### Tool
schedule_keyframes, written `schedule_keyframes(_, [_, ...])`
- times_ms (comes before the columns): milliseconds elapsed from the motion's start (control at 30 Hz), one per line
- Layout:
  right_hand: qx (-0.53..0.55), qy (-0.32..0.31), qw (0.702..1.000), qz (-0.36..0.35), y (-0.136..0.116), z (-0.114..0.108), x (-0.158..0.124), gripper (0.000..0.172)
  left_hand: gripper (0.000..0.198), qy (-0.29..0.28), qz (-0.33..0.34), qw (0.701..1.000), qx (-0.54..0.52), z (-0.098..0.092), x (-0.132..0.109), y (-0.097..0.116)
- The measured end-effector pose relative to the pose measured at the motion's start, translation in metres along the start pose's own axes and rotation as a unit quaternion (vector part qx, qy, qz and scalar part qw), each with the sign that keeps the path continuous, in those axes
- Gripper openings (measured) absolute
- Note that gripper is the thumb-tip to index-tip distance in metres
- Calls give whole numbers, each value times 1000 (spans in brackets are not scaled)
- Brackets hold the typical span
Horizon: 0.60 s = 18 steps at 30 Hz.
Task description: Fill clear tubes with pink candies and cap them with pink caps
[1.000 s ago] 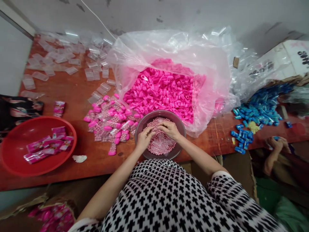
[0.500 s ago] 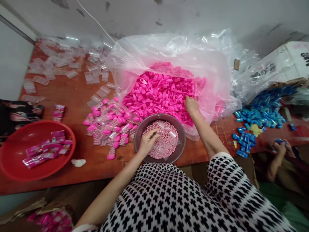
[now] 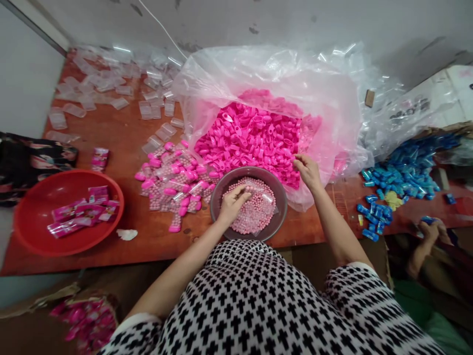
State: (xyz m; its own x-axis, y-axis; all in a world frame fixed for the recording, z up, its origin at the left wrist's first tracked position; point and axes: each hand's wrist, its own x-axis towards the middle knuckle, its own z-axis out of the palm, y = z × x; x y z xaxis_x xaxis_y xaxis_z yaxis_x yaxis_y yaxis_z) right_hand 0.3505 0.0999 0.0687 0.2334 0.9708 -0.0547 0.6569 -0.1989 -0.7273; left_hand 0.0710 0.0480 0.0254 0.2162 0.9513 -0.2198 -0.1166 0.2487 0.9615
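Note:
My left hand [image 3: 232, 203] is over the grey bowl [image 3: 219, 224], its thumb and fingers closed on a small clear container of pink beads [image 3: 254, 189], partly hidden by the fingers. Loose pink beads [image 3: 246, 219] fill the bowl, with clear plastic pieces lying among them. At the right edge of the heap of bright pink plastic caps [image 3: 251, 138] is my right hand [image 3: 309, 171]. Its fingertips are drawn together, and whatever is between them blends with the pink behind. The caps lie in a large, open clear plastic bag [image 3: 325, 98].
Filled bead containers with pink caps [image 3: 177, 182] are piled left of the bowl. Farther left are clear empty containers [image 3: 88, 88] and a red basin [image 3: 27, 212] with pink packets. Blue items [image 3: 406, 167] lie at right, near a co-worker's hands [image 3: 430, 231].
My right hand has drawn back from the pink caps, slightly right and toward me. My left hand stays over the bowl. The whole view has shifted a little.

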Motion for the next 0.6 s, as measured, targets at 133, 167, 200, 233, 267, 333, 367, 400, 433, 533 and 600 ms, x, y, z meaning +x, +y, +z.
schedule_keyframes(133, [118,-70,990,-30,-27,9,-33,33,47,-28,19,997,-68,7,-1,20])
schedule_keyframes(167, [108,-75,989,-59,-36,11,-42,31,49,-33,24,996,-83,8,-1,24])
schedule_keyframes(200, [95,-80,988,-93,-45,14,-50,28,50,-36,28,994,-97,8,-2,28])
schedule_keyframes(233, [81,-87,985,-127,-52,15,-57,25,50,-38,31,993,-110,9,-2,30])
schedule_keyframes(267, [72,-96,981,-155,-59,17,-64,22,48,-38,32,991,-123,9,-4,32])
schedule_keyframes(333, [82,-121,972,-183,-67,21,-73,21,43,-34,32,988,-144,10,-7,32])
schedule_keyframes(367, [107,-130,970,-176,-68,23,-77,22,41,-30,30,988,-151,10,-9,32])
schedule_keyframes(400, [149,-135,967,-155,-69,26,-79,24,40,-25,30,988,-150,10,-11,32])
schedule_keyframes(433, [203,-134,962,-122,-68,30,-82,27,39,-19,32,989,-141,11,-14,32])
schedule_keyframes(533, [384,-102,918,-8,-66,45,-88,31,35,4,55,994,-91,13,-24,33])
schedule_keyframes(600, [467,-82,880,31,-67,59,-94,29,35,10,56,994,-96,16,-30,32])
